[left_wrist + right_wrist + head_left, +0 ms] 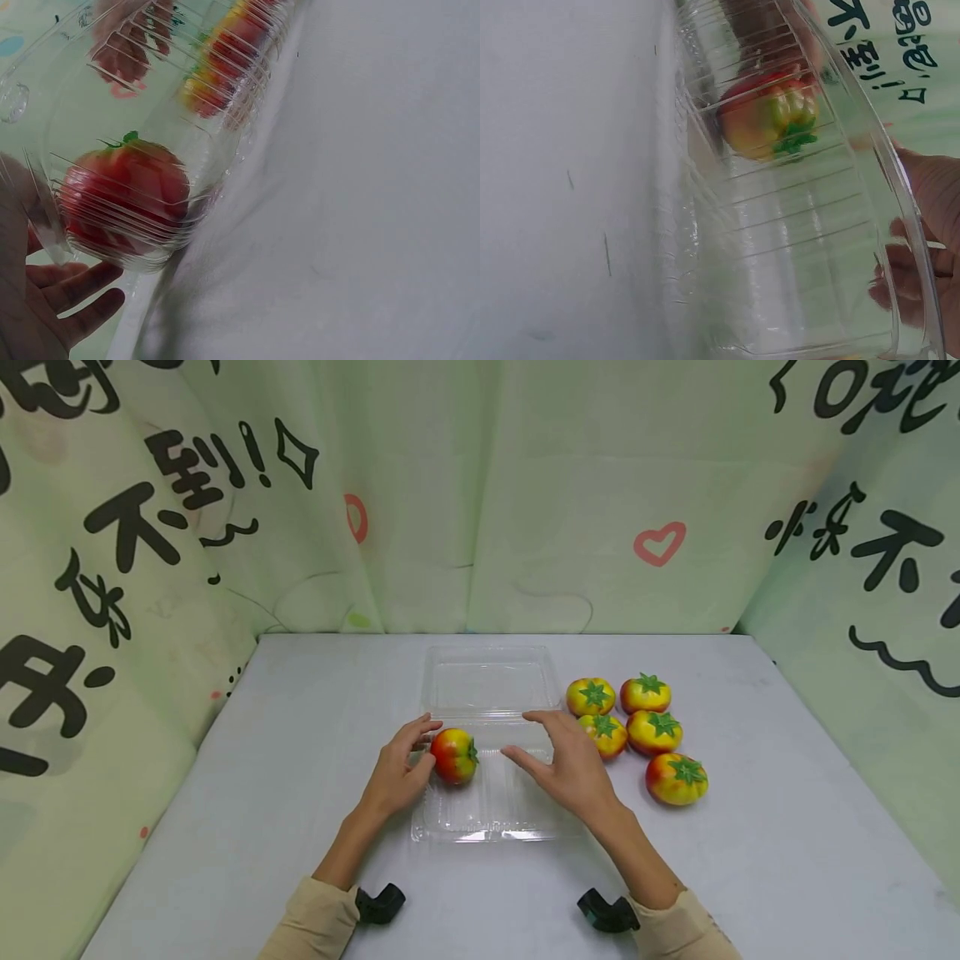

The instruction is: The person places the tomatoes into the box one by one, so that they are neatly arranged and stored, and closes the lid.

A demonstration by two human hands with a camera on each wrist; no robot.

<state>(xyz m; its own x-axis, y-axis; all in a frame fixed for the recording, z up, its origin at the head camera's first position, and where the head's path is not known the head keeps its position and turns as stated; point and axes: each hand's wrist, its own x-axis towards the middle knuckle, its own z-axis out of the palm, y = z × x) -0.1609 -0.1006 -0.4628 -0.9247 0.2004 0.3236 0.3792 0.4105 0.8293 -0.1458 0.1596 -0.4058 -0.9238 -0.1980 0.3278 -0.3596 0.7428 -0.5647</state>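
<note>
One red and yellow tomato (453,756) with a green calyx sits at the left side of the clear plastic clamshell box (517,810). Close beside it is my left hand (397,768), thumb and fingers spread around its left side at the box wall. Through the ribbed wall the left wrist view shows the tomato (127,195), with the fingers of my left hand (56,307) extended just outside. Over the right part of the box, my right hand (573,768) holds nothing, its thumb and index finger wide apart. That hand (937,225) appears behind the clear rim in the right wrist view.
The box's lid (487,681) lies folded back behind it. Several more tomatoes (654,732) are grouped on the white table (780,843) to the right, some right beside the box. A printed green curtain (555,485) encloses the back and sides.
</note>
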